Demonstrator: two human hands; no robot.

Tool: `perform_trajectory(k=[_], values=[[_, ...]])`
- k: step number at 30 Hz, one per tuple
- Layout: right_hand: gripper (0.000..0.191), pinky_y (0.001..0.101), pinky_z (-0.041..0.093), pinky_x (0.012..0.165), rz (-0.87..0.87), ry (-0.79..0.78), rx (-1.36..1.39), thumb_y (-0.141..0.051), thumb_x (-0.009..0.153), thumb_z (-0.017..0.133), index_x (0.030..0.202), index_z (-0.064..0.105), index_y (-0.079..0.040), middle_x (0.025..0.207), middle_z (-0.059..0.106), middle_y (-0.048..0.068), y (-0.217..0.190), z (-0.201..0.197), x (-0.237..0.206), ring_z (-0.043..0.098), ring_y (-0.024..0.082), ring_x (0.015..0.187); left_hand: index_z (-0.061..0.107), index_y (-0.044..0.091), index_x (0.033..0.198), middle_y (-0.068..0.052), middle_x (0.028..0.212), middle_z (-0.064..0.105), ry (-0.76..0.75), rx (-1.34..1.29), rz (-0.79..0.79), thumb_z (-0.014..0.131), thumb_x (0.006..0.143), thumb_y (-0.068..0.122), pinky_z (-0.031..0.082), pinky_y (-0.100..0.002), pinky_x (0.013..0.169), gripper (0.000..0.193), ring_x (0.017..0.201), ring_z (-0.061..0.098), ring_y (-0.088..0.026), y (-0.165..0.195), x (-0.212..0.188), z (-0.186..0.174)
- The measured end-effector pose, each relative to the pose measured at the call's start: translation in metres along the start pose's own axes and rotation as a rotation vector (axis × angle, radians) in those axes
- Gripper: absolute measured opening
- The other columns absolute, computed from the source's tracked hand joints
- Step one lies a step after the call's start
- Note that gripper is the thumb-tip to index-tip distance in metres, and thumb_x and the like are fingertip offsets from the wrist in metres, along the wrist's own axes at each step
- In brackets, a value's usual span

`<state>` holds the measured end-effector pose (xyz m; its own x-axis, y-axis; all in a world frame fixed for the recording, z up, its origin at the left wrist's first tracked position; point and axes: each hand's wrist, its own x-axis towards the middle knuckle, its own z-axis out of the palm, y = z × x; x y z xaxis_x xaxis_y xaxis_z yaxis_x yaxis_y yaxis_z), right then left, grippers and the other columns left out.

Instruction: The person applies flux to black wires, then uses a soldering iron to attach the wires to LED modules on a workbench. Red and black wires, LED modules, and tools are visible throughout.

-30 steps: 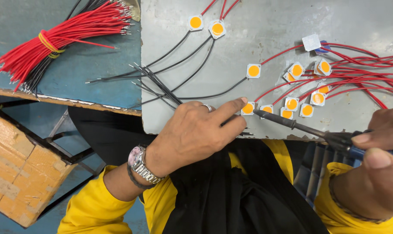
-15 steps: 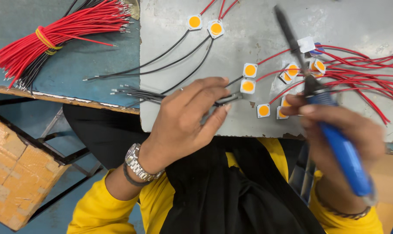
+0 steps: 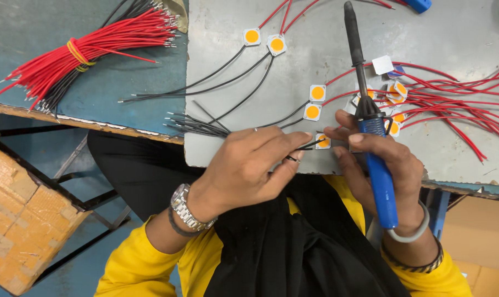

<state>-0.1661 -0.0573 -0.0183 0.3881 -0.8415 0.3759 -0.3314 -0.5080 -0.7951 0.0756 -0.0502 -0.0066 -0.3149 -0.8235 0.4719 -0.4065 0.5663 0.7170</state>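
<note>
My left hand (image 3: 249,165) pinches a black wire (image 3: 310,145) between thumb and forefinger, its end at a small white square LED chip (image 3: 323,141) with an orange centre near the grey plate's front edge. My right hand (image 3: 379,165) grips the blue handle of a soldering iron (image 3: 370,121), whose black shaft points away from me up the plate, and its fingertips touch the same chip. Several more chips, such as one chip (image 3: 313,111), lie on the grey metal plate (image 3: 315,49) with black and red wires attached.
A bundle of red and black wires (image 3: 79,55) tied with a yellow band lies on the blue table at the left. A sheaf of loose black wires (image 3: 194,125) rests by my left hand. Red-wired chips (image 3: 453,104) crowd the right. A cardboard box (image 3: 24,220) sits below left.
The soldering iron has swung from lying low at the right to pointing up the plate. My right hand came in to the chip, and my left hand now pinches a black wire at it.
</note>
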Motion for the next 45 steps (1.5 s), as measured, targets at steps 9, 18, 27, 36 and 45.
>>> perform_trajectory(k=[9, 18, 27, 36, 45], values=[[0.039, 0.0415, 0.064, 0.1, 0.059, 0.077, 0.142, 0.016, 0.101, 0.062, 0.128, 0.043, -0.004, 0.135, 0.062, 0.03, 0.005, -0.008, -0.014, 0.07, 0.034, 0.119, 0.068, 0.005, 0.105, -0.007, 0.092, 0.069, 0.008, -0.019, -0.028, 0.073, 0.088, 0.007, 0.055, -0.032, 0.065, 0.018, 0.075, 0.068, -0.023, 0.003, 0.002, 0.013], [0.041, 0.0478, 0.06, 0.101, 0.102, 0.191, 0.14, 0.017, 0.102, 0.061, 0.128, 0.039, -0.006, 0.141, 0.053, 0.025, -0.012, -0.014, -0.014, 0.064, 0.032, 0.128, 0.071, 0.003, 0.096, -0.003, 0.072, 0.063, 0.081, 0.169, -0.026, 0.077, 0.081, 0.005, 0.047, -0.035, 0.055, 0.016, 0.054, 0.059, -0.02, 0.012, 0.007, 0.02], [0.033, 0.0466, 0.06, 0.101, 0.066, 0.205, 0.069, 0.009, 0.113, 0.062, 0.131, 0.039, -0.007, 0.129, 0.06, 0.026, -0.008, -0.028, -0.033, 0.067, 0.033, 0.127, 0.059, 0.008, 0.08, -0.01, 0.12, 0.075, 0.001, 0.34, 0.074, 0.079, 0.083, 0.011, 0.044, -0.029, 0.052, 0.02, 0.052, 0.052, -0.016, 0.009, -0.006, 0.035], [0.061, 0.0408, 0.06, 0.076, -0.01, 0.393, 0.06, -0.05, 0.115, 0.051, 0.14, 0.05, 0.005, 0.117, 0.063, 0.031, 0.05, -0.065, -0.072, 0.067, 0.038, 0.085, 0.059, 0.007, 0.082, -0.008, 0.122, 0.073, -0.018, 0.394, 0.06, 0.078, 0.085, 0.015, 0.045, -0.03, 0.053, 0.02, 0.053, 0.052, -0.016, 0.006, -0.009, 0.041], [0.048, 0.0367, 0.052, 0.066, -0.12, 0.401, 0.015, -0.04, 0.103, 0.055, 0.122, 0.054, 0.004, 0.098, 0.06, 0.022, 0.064, -0.083, -0.097, 0.06, 0.03, 0.072, 0.06, 0.006, 0.087, -0.008, 0.128, 0.07, -0.049, 0.382, 0.055, 0.08, 0.085, 0.02, 0.045, -0.031, 0.054, 0.024, 0.056, 0.057, -0.014, 0.004, -0.011, 0.042]])
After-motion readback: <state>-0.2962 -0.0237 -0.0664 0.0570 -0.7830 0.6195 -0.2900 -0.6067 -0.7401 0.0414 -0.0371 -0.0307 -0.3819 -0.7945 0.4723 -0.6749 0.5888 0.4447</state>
